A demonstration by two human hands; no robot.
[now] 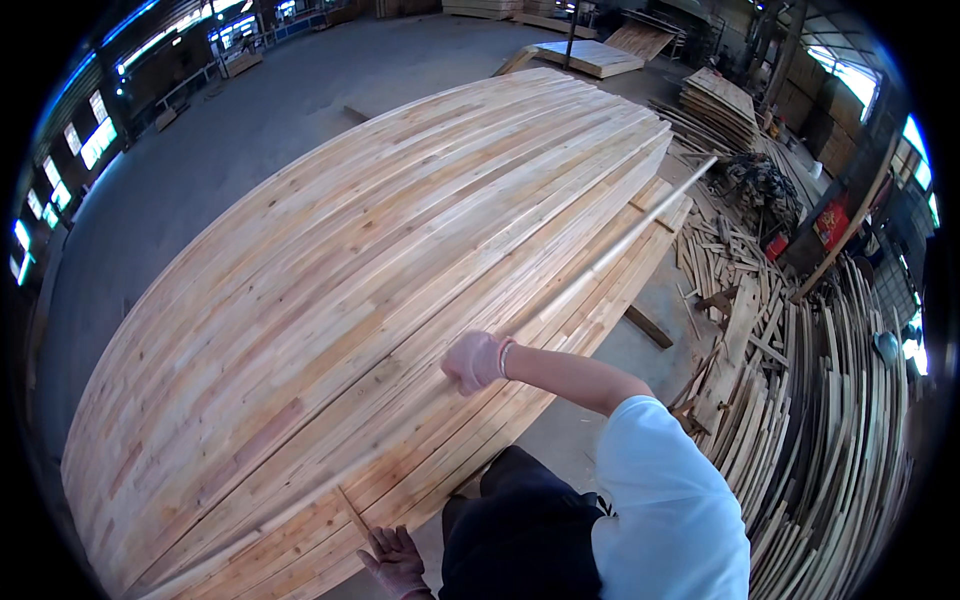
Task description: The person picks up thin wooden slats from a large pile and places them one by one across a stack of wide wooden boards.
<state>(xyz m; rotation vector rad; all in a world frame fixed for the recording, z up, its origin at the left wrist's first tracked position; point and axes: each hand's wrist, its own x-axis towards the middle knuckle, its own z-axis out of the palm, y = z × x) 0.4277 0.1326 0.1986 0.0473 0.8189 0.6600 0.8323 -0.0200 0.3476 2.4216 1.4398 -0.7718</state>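
A long, pale wooden strip [600, 263] runs slantwise above the near boards, its far end sticking out past the stack. My right hand [476, 362], in a thin whitish glove, is closed around it near the middle. Lower down, my left hand [397, 560] is held palm down with its fingers spread at the near edge of the boards. Its fingertips are beside a short thin stick [352, 510] lying crosswise there; whether they touch is unclear. Beneath both hands lies a large stack of jointed wooden boards [330, 260], laid lengthwise side by side.
Scrap wood [735, 270] is heaped on the floor to the right. Many long strips [830, 400] lean or lie in a bundle nearer me. A post [850, 230] slants up on that side. Further stacked panels [600, 58] stand at the back.
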